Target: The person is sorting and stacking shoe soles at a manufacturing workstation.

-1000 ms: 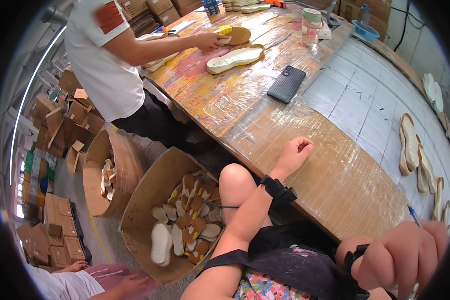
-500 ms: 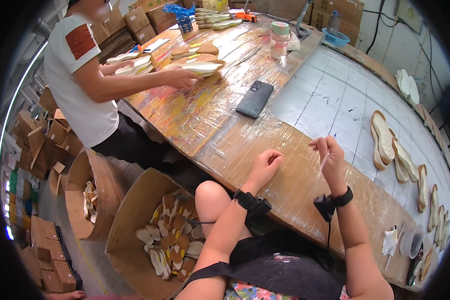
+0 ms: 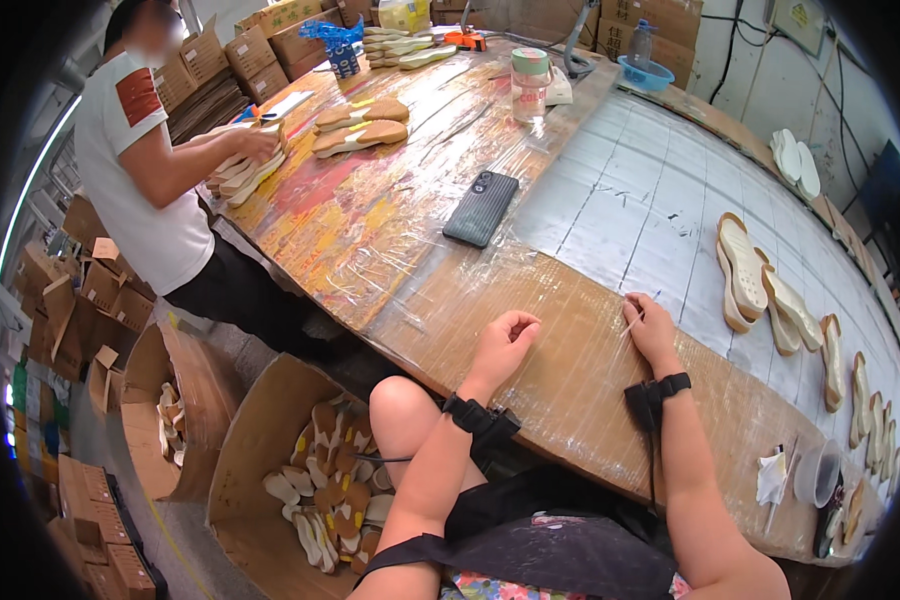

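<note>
My right hand (image 3: 652, 330) is at the border between the brown board and the grey gridded surface. Its closed fingers pinch a thin, pale pen-like stick (image 3: 630, 326), with a blue tip showing above them. Over the brown board, my left hand (image 3: 505, 348) is loosely curled, and nothing shows in it. Farther right on the grey surface lie pale shoe soles with tan edges, the nearest being a shoe sole (image 3: 742, 270) and another beside it (image 3: 792, 312). Several more soles run in a line toward the right rim.
A black phone (image 3: 481, 208) and a lidded jar (image 3: 530, 90) are on the table. Beyond, a co-worker (image 3: 150, 200) handles a stack of soles (image 3: 245, 172). Cardboard boxes of soles (image 3: 235, 490) flank my knee. At right are a clear cup (image 3: 816, 474) and crumpled white paper (image 3: 772, 478).
My right hand has lowered toward the board with the stick. The co-worker has set a sole down on the table pile and moved a hand back to the stack at left. My view has shifted slightly.
</note>
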The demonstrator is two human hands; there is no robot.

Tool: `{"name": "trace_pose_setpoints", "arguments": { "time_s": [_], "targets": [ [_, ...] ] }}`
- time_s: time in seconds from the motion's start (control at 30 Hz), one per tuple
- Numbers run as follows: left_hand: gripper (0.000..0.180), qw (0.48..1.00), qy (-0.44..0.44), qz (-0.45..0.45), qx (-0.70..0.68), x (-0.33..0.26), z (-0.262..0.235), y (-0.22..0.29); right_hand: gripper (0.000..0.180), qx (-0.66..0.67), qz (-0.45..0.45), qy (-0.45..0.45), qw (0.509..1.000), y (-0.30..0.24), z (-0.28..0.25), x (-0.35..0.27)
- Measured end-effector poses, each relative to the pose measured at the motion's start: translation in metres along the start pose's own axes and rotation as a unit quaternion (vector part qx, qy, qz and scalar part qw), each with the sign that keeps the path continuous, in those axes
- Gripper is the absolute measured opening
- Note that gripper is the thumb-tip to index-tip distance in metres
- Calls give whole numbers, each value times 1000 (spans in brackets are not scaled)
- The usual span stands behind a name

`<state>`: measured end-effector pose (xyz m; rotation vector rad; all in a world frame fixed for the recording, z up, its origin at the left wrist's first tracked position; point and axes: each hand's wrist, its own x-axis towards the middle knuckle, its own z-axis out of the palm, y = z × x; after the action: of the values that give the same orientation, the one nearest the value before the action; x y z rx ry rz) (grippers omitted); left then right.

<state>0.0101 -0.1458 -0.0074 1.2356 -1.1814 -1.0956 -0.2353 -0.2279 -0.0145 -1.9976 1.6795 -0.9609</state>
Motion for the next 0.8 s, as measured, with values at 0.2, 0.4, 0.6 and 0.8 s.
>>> {"name": "trace_pose_setpoints", "arguments": {
  "time_s": [0.2,0.4,0.6,0.8],
  "targets": [
    [14,1000,-6,-4,-17,1,-1,-2,23,-7,-14,-11,1000,-2,-2,1],
    [13,1000,-3,0,-4,1,0,-2,23,-1,-26,2,1000,-1,0,0],
    [13,1000,-7,-8,-3,1,0,-2,25,4,-28,0,1000,-2,-2,0],
    [12,1000,-7,-1,-14,1,1,-4,24,4,-16,-7,1000,-1,-3,0]
  ]
}}
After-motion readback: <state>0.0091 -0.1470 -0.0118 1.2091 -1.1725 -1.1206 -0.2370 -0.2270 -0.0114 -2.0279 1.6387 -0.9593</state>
